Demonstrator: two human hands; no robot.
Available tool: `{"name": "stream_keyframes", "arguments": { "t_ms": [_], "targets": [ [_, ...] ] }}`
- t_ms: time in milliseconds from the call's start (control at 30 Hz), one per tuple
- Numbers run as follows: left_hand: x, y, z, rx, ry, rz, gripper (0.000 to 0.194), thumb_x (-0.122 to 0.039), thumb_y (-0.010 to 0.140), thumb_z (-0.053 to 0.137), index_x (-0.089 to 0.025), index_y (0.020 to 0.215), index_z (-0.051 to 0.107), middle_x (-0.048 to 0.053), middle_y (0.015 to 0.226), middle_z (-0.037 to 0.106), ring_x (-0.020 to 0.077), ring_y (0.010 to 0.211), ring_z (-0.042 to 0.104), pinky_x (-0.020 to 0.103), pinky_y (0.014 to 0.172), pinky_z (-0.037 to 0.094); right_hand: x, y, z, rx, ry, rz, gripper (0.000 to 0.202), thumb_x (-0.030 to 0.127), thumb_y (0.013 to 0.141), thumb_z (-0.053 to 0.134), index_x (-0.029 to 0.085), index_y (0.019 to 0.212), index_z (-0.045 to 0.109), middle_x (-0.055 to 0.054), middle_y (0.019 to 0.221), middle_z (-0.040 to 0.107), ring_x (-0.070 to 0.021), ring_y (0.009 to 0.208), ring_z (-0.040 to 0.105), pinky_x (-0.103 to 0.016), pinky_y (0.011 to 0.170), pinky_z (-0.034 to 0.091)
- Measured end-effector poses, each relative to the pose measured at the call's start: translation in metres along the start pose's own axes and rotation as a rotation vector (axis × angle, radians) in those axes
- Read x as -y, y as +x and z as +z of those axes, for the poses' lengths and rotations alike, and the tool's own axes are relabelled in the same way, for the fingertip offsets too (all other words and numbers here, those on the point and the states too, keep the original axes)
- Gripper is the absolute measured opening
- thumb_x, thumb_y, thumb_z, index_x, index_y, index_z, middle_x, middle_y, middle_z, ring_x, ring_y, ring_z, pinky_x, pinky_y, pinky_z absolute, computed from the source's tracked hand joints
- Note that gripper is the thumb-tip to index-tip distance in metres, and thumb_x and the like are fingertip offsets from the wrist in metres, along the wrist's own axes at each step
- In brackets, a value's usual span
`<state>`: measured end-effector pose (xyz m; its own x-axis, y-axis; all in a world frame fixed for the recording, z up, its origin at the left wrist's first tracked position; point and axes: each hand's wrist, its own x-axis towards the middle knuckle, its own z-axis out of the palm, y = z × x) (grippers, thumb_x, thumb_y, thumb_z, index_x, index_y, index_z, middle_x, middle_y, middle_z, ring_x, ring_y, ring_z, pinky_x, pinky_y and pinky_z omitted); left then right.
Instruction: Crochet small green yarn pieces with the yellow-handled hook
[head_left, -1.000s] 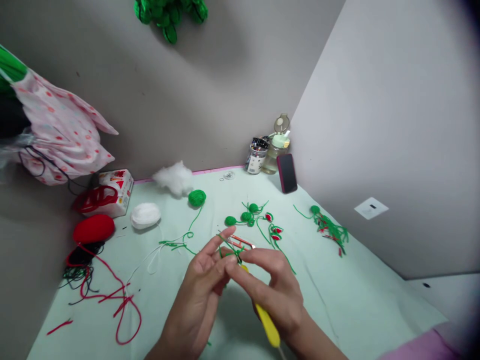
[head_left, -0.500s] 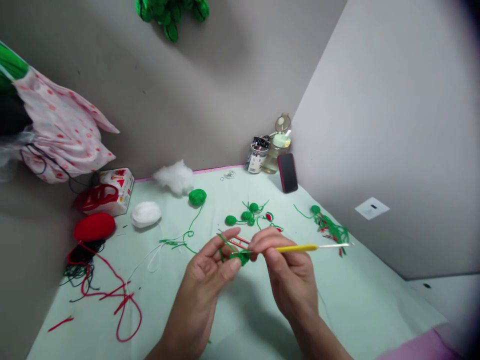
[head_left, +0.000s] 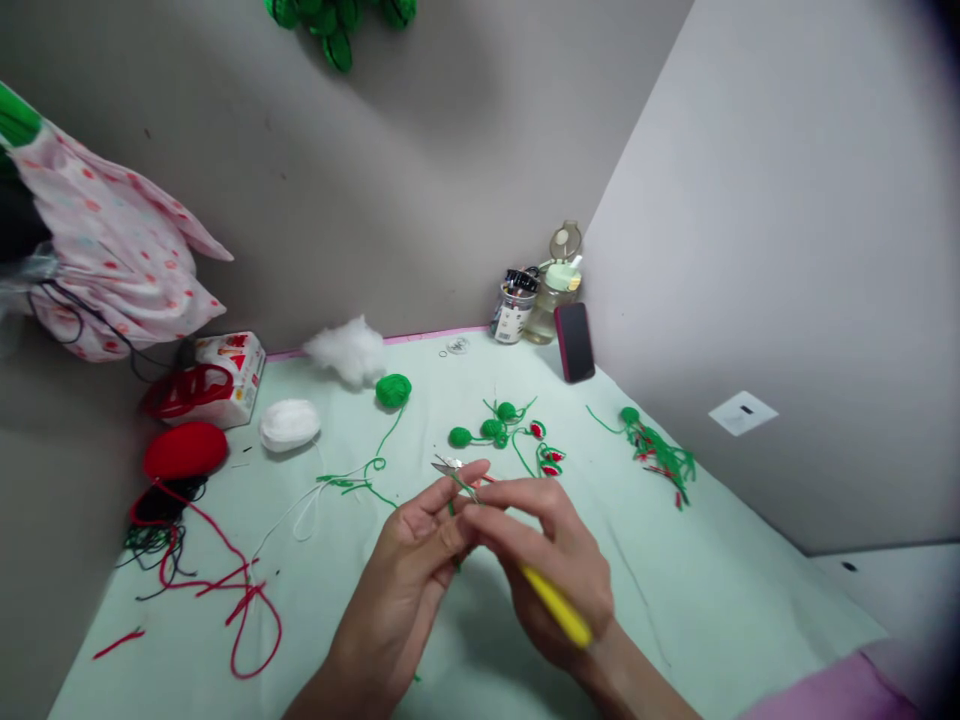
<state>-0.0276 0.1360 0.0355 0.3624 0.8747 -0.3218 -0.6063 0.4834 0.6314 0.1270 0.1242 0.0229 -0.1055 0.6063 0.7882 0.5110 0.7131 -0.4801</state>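
Observation:
My left hand (head_left: pixel 397 565) is closed on a small piece of green crochet work, which the fingers now mostly hide. A green yarn strand (head_left: pixel 463 487) runs over its raised forefinger. My right hand (head_left: pixel 559 555) grips a crochet hook (head_left: pixel 556 604) by its yellow handle, which slants down towards the wrist. The hook's working tip lies by the left fingertips and is hard to make out. The two hands meet at the fingertips above the table. Behind them, the pointed blade of small scissors (head_left: pixel 445 467) shows on the tabletop, partly covered.
A green yarn ball (head_left: pixel 393 391), white yarn (head_left: pixel 289 426) and red yarn (head_left: pixel 185 452) lie left. Small green crocheted balls (head_left: pixel 493 429) sit beyond my hands. A phone (head_left: pixel 574 343) leans by a bottle (head_left: pixel 551 310) at the back. Green scraps (head_left: pixel 664 452) lie right.
My right hand has turned, so the hook's handle swings from pointing right to pointing down towards me. The right fingers have moved left over the green work, covering it.

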Motion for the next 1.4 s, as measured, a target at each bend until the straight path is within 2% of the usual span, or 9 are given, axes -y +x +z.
{"name": "stream_keyframes", "arguments": {
  "t_ms": [267,367,500,633,767,900,1000,1233,1400],
  "targets": [
    [-0.003,0.0,-0.003,-0.1,0.117,0.127,0.037,-0.033,0.076,0.094,-0.027,0.112,0.086,-0.002,0.084,0.07,0.0139,0.085,0.062,0.029,0.093,0.049,-0.007,0.011,-0.003,-0.123,0.608,0.446,0.021,0.026,0.105,0.06,0.024,0.097,0.079,-0.005,0.085,0.073,-0.0164,0.069,0.065,-0.03,0.061,0.058],
    [0.003,-0.003,0.0,-0.124,0.18,0.188,0.05,-0.031,0.079,0.093,-0.032,0.128,0.079,-0.003,0.088,0.073,0.0164,0.096,0.067,0.031,0.102,0.046,-0.004,0.004,0.003,-0.048,0.288,0.261,0.022,0.015,0.101,0.064,0.027,0.108,0.08,-0.005,0.092,0.075,-0.0186,0.081,0.07,-0.031,0.069,0.061],
    [0.008,-0.003,0.004,-0.008,0.004,0.033,0.045,-0.031,0.084,0.088,-0.024,0.128,0.08,0.005,0.106,0.079,0.0232,0.109,0.07,0.036,0.104,0.049,-0.001,-0.004,0.004,-0.051,-0.049,-0.02,0.038,0.008,0.096,0.068,0.03,0.124,0.078,-0.007,0.104,0.077,-0.0221,0.093,0.074,-0.036,0.078,0.063],
    [0.0,0.002,0.003,-0.001,-0.116,-0.053,0.032,-0.027,0.08,0.091,-0.018,0.11,0.086,0.008,0.109,0.08,0.019,0.098,0.071,0.033,0.102,0.054,-0.006,0.005,-0.003,-0.182,0.293,0.3,0.022,0.018,0.103,0.059,0.025,0.106,0.079,-0.006,0.089,0.075,-0.0199,0.079,0.07,-0.035,0.07,0.061],
    [-0.003,0.003,0.0,-0.111,0.022,0.064,0.031,-0.028,0.076,0.093,-0.023,0.107,0.086,0.001,0.093,0.076,0.0169,0.09,0.068,0.034,0.101,0.052,-0.008,0.014,-0.003,-0.181,0.604,0.473,0.022,0.027,0.105,0.059,0.022,0.094,0.077,-0.004,0.082,0.071,-0.0153,0.065,0.064,-0.029,0.058,0.057],
    [0.006,-0.001,0.001,-0.214,0.286,0.261,0.055,-0.033,0.076,0.094,-0.028,0.129,0.078,-0.001,0.089,0.073,0.0216,0.101,0.067,0.036,0.105,0.047,0.001,0.008,0.001,-0.06,0.229,0.226,0.021,0.013,0.1,0.064,0.024,0.107,0.081,-0.008,0.094,0.077,-0.02,0.086,0.072,-0.033,0.072,0.061],
    [0.009,-0.002,0.004,-0.163,0.248,0.216,0.063,-0.037,0.076,0.094,-0.027,0.135,0.074,0.001,0.091,0.075,0.0228,0.103,0.068,0.036,0.102,0.049,0.005,0.001,0.003,-0.063,-0.011,0.02,0.037,0.003,0.096,0.065,0.025,0.123,0.079,-0.011,0.111,0.08,-0.0223,0.1,0.074,-0.037,0.086,0.061],
    [0.0,-0.001,0.002,-0.046,0.177,0.112,0.038,-0.032,0.085,0.087,-0.027,0.123,0.081,0.002,0.094,0.077,0.0194,0.099,0.066,0.033,0.101,0.043,-0.008,0.008,0.001,-0.144,0.604,0.491,0.015,0.028,0.103,0.066,0.027,0.099,0.081,-0.004,0.093,0.081,-0.0187,0.085,0.074,-0.031,0.074,0.061],
    [-0.004,-0.002,0.003,-0.052,0.175,0.12,0.035,-0.034,0.08,0.09,-0.026,0.114,0.084,0.0,0.086,0.07,0.0183,0.093,0.061,0.031,0.096,0.043,-0.009,0.013,0.001,-0.157,0.76,0.612,0.022,0.038,0.101,0.067,0.021,0.089,0.075,-0.005,0.083,0.077,-0.0185,0.077,0.072,-0.031,0.069,0.06]
  ]
}}
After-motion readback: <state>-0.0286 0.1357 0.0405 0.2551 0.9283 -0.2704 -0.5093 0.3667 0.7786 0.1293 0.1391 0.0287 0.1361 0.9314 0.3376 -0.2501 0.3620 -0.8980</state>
